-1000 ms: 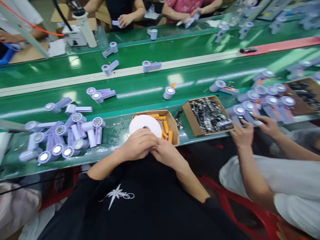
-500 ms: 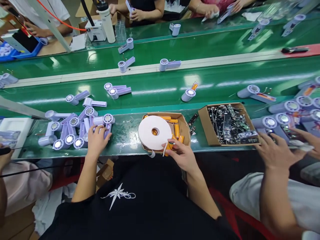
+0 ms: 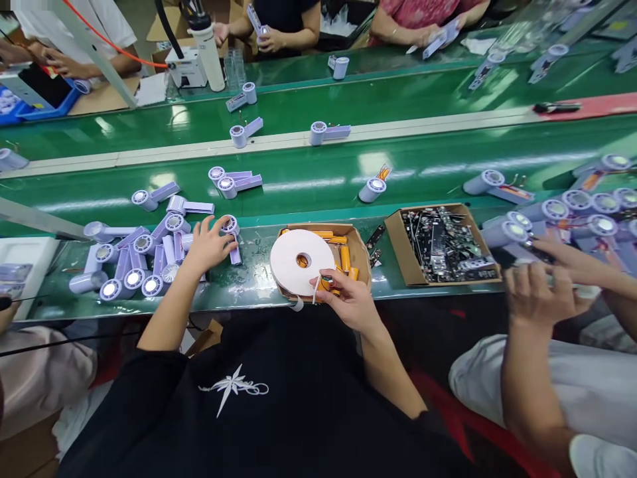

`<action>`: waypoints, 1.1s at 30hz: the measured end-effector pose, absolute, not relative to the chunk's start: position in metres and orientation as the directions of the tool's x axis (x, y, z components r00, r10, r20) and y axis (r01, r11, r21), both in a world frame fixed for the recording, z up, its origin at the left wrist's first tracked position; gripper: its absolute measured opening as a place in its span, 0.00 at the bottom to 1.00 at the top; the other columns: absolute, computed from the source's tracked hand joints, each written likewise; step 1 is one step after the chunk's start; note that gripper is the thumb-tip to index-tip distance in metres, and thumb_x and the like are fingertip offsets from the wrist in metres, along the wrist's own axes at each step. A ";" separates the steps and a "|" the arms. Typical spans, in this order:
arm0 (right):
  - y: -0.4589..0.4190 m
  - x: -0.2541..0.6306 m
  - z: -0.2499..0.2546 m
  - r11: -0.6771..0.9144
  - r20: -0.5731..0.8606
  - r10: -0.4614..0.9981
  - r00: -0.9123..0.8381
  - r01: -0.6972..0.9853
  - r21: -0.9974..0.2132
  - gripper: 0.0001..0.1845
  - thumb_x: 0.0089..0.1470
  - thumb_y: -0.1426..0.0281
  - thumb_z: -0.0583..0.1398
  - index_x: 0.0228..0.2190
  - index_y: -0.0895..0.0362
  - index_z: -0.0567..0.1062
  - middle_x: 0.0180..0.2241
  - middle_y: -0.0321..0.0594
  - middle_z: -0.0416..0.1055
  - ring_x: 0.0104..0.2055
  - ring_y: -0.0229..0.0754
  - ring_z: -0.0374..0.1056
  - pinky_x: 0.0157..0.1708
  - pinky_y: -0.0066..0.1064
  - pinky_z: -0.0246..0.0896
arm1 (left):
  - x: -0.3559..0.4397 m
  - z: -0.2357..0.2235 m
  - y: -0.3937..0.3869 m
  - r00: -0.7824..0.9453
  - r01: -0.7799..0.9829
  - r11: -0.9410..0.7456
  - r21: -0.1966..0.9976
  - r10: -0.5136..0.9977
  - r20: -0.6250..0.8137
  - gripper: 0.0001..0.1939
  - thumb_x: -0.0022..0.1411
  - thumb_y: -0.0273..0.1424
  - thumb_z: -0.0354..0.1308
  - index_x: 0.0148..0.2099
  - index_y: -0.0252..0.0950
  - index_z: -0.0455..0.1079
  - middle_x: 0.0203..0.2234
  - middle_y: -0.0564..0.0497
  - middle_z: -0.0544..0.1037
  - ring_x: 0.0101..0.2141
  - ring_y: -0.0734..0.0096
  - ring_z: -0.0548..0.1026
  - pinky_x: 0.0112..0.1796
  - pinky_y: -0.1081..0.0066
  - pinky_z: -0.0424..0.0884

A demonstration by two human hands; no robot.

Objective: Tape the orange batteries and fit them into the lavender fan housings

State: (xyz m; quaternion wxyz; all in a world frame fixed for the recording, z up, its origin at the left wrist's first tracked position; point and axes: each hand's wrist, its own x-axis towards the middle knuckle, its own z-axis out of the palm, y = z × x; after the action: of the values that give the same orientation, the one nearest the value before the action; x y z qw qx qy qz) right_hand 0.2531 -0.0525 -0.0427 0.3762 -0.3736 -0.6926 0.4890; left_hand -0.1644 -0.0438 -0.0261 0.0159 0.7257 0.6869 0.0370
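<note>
My left hand (image 3: 208,245) has its fingers closed on the side of a pale purple handheld fan (image 3: 235,255), which stands at the right edge of a pile of similar fans (image 3: 144,245). Between the thumb and fingers of my right hand (image 3: 352,302) is an orange battery (image 3: 326,282) with a narrow white strip (image 3: 315,290) at its end. It hovers by the front edge of a cardboard tray (image 3: 365,249). A large white tape roll (image 3: 283,262) lies over the tray's left part, and several orange batteries (image 3: 345,257) show beside it.
A cardboard box (image 3: 395,242) of circuit boards (image 3: 442,245) stands to the right, with loose boards (image 3: 375,236) beside it. A co-worker's hands (image 3: 535,295) work near more fans. Beyond runs a green conveyor (image 3: 298,192) carrying scattered fans; other people sit across it.
My left hand has moved right and up, shifting one fan away from the pile. My right hand still holds the battery and strip. The co-worker's hands at right have moved closer together.
</note>
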 end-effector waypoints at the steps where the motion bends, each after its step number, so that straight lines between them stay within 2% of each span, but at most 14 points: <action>1: -0.055 0.256 -0.044 0.226 0.143 0.893 -0.426 0.150 -0.963 0.23 0.63 0.53 0.72 0.54 0.51 0.84 0.44 0.45 0.89 0.41 0.49 0.85 0.43 0.38 0.85 | -0.169 -0.026 -0.039 0.100 0.992 -0.099 0.078 0.995 -0.015 0.19 0.74 0.46 0.60 0.48 0.41 0.87 0.76 0.42 0.64 0.72 0.28 0.61 0.70 0.30 0.61; 3: -0.059 0.260 -0.047 0.191 0.123 0.910 -0.397 0.135 -0.972 0.23 0.63 0.53 0.72 0.54 0.51 0.84 0.44 0.45 0.89 0.39 0.48 0.85 0.41 0.38 0.85 | -0.177 -0.025 -0.034 0.185 0.980 -0.177 0.085 0.978 -0.093 0.23 0.69 0.51 0.66 0.53 0.39 0.86 0.78 0.40 0.59 0.71 0.29 0.62 0.70 0.36 0.65; 5: -0.063 0.264 -0.047 0.165 0.113 0.924 -0.364 0.114 -0.980 0.23 0.63 0.54 0.72 0.55 0.52 0.84 0.44 0.46 0.89 0.38 0.48 0.86 0.40 0.37 0.85 | -0.183 -0.026 -0.034 0.232 0.971 -0.223 0.084 0.965 -0.123 0.26 0.64 0.52 0.71 0.55 0.39 0.86 0.79 0.40 0.56 0.73 0.27 0.60 0.72 0.36 0.62; 7: -0.066 0.267 -0.047 0.143 0.104 0.937 -0.333 0.095 -0.985 0.23 0.63 0.55 0.72 0.54 0.52 0.83 0.43 0.45 0.89 0.40 0.49 0.87 0.41 0.38 0.85 | -0.187 -0.028 -0.036 0.261 0.964 -0.251 0.089 0.958 -0.122 0.23 0.64 0.49 0.72 0.53 0.39 0.86 0.80 0.41 0.56 0.74 0.26 0.57 0.74 0.35 0.59; 10: -0.066 0.269 -0.048 0.120 0.081 0.944 -0.318 0.104 -0.987 0.23 0.62 0.54 0.73 0.54 0.52 0.84 0.43 0.45 0.89 0.44 0.51 0.87 0.44 0.38 0.85 | -0.184 -0.031 -0.039 0.274 0.958 -0.264 0.114 0.958 -0.085 0.13 0.66 0.40 0.68 0.47 0.40 0.87 0.80 0.43 0.57 0.75 0.31 0.59 0.75 0.36 0.57; 12: -0.064 0.269 -0.050 0.120 0.071 0.944 -0.322 0.136 -0.983 0.23 0.62 0.54 0.73 0.54 0.52 0.84 0.44 0.45 0.89 0.42 0.50 0.87 0.44 0.38 0.85 | -0.176 -0.033 -0.041 0.260 0.961 -0.255 0.107 0.965 -0.034 0.09 0.66 0.34 0.66 0.44 0.39 0.87 0.79 0.42 0.58 0.74 0.33 0.61 0.75 0.35 0.55; 15: -0.060 0.268 -0.050 0.132 0.071 0.939 -0.336 0.162 -0.978 0.24 0.62 0.53 0.73 0.54 0.52 0.85 0.44 0.45 0.89 0.41 0.49 0.86 0.44 0.38 0.85 | -0.157 -0.035 -0.045 0.175 0.981 -0.179 0.069 0.983 0.057 0.11 0.65 0.26 0.62 0.45 0.38 0.86 0.79 0.40 0.60 0.74 0.32 0.61 0.73 0.34 0.57; 18: -0.056 0.264 -0.049 0.157 0.088 0.929 -0.359 0.166 -0.974 0.24 0.63 0.53 0.71 0.55 0.52 0.84 0.43 0.44 0.89 0.42 0.48 0.86 0.43 0.37 0.84 | -0.139 -0.036 -0.051 0.047 0.998 -0.051 0.042 0.994 0.095 0.15 0.71 0.27 0.57 0.50 0.36 0.85 0.77 0.36 0.63 0.69 0.32 0.68 0.66 0.38 0.69; 20: -0.054 0.261 -0.048 0.180 0.102 0.923 -0.372 0.182 -0.967 0.23 0.63 0.54 0.71 0.55 0.52 0.84 0.42 0.44 0.89 0.40 0.47 0.85 0.42 0.35 0.83 | -0.131 -0.037 -0.055 -0.044 0.999 0.043 0.016 0.996 0.081 0.17 0.74 0.30 0.54 0.52 0.36 0.84 0.74 0.34 0.66 0.62 0.34 0.74 0.58 0.42 0.76; 23: -0.052 0.257 -0.048 0.195 0.110 0.912 -0.395 0.182 -0.964 0.23 0.64 0.54 0.71 0.55 0.51 0.84 0.42 0.44 0.88 0.41 0.47 0.85 0.44 0.36 0.82 | -0.129 -0.037 -0.056 -0.137 0.990 0.138 -0.024 0.990 0.014 0.19 0.75 0.31 0.52 0.57 0.37 0.82 0.68 0.33 0.72 0.55 0.38 0.79 0.49 0.48 0.79; 26: -0.051 0.255 -0.051 0.182 0.099 0.907 -0.409 0.169 -0.969 0.22 0.64 0.54 0.70 0.55 0.50 0.84 0.41 0.43 0.88 0.43 0.49 0.85 0.46 0.39 0.83 | -0.135 -0.036 -0.053 -0.145 0.989 0.145 -0.009 0.982 -0.123 0.20 0.75 0.31 0.50 0.56 0.36 0.82 0.55 0.33 0.83 0.49 0.42 0.83 0.46 0.53 0.79; 28: -0.050 0.255 -0.053 0.172 0.092 0.907 -0.410 0.163 -0.971 0.23 0.64 0.53 0.71 0.55 0.50 0.84 0.41 0.43 0.88 0.43 0.50 0.85 0.46 0.40 0.83 | -0.140 -0.037 -0.050 -0.129 0.991 0.134 0.015 0.974 -0.187 0.19 0.76 0.31 0.49 0.54 0.37 0.82 0.47 0.35 0.86 0.46 0.43 0.85 0.45 0.55 0.78; 33: -0.050 0.258 -0.055 0.174 0.089 0.913 -0.397 0.183 -0.968 0.23 0.64 0.53 0.71 0.55 0.49 0.84 0.42 0.43 0.88 0.45 0.51 0.85 0.48 0.40 0.82 | -0.144 -0.045 -0.049 -0.068 0.994 0.085 0.071 0.976 -0.206 0.21 0.78 0.34 0.48 0.62 0.35 0.78 0.44 0.35 0.88 0.44 0.44 0.86 0.46 0.56 0.77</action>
State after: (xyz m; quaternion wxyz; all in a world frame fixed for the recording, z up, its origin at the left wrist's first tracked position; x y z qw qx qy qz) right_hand 0.2582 -0.0502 -0.0554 0.3677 -0.4077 -0.6721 0.4968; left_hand -0.1438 -0.0493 -0.0446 0.1004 0.6751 0.7296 -0.0443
